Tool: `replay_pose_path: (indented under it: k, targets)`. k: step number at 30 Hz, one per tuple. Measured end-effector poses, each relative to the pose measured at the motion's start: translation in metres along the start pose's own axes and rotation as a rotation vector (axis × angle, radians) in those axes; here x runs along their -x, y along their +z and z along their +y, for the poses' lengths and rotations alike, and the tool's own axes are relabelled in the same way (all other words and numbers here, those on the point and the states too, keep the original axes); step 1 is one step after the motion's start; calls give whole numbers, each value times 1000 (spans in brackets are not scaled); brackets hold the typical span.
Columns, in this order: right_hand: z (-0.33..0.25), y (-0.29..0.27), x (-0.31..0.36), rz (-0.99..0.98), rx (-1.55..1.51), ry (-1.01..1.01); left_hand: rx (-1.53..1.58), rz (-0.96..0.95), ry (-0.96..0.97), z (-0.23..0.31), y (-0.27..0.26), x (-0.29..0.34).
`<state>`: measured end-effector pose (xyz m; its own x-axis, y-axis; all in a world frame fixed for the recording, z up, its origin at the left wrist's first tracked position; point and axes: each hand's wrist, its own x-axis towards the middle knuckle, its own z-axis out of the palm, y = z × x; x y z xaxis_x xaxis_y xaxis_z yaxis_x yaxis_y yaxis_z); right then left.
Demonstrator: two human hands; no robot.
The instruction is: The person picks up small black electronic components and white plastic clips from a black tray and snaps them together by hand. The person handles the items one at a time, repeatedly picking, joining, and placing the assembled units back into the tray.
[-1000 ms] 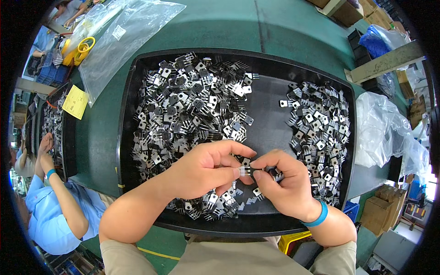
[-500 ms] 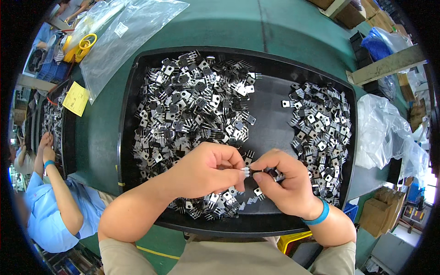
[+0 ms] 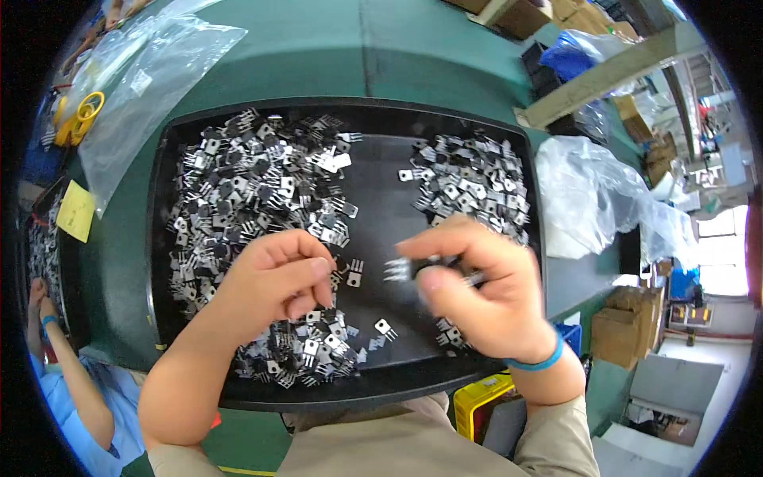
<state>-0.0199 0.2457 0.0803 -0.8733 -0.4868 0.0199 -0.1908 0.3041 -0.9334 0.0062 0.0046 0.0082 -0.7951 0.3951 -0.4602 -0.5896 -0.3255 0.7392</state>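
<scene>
The black tray [image 3: 373, 401] in front of me holds many power transistors, each with a black body, a silvery metal tab and three legs. Over the right part of the tray, my right hand [image 3: 485, 294] pinches a transistor [image 3: 403, 269] between thumb and index finger, its legs pointing left. More dark pieces show under its curled fingers, blurred by motion. Above the large left pile [image 3: 262, 183], my left hand [image 3: 278, 278] is loosely closed, thumb by the index finger, with no part visible in it. One loose transistor [image 3: 354, 273] lies just right of it.
A smaller transistor pile [image 3: 477, 179] fills the tray's right side. One transistor [image 3: 385, 329] lies near the front. Clear plastic bags [image 3: 588, 195] rest right of the tray, another plastic bag [image 3: 159, 87] far left. At left, a co-worker's arm [image 3: 79, 366] reaches to another tray.
My hands have come apart; the right one carries the transistor away from the left. The view has shifted, so the tray sits farther left in it.
</scene>
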Motion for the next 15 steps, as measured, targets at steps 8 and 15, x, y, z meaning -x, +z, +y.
replay_pose_path:
  k: [8,15]
  targets:
    - [0,-70,43,146,612,-1,-85,-6,63,0,6,6]
    - [46,-82,60,98,772,102,-131,-16,102,-2,10,5]
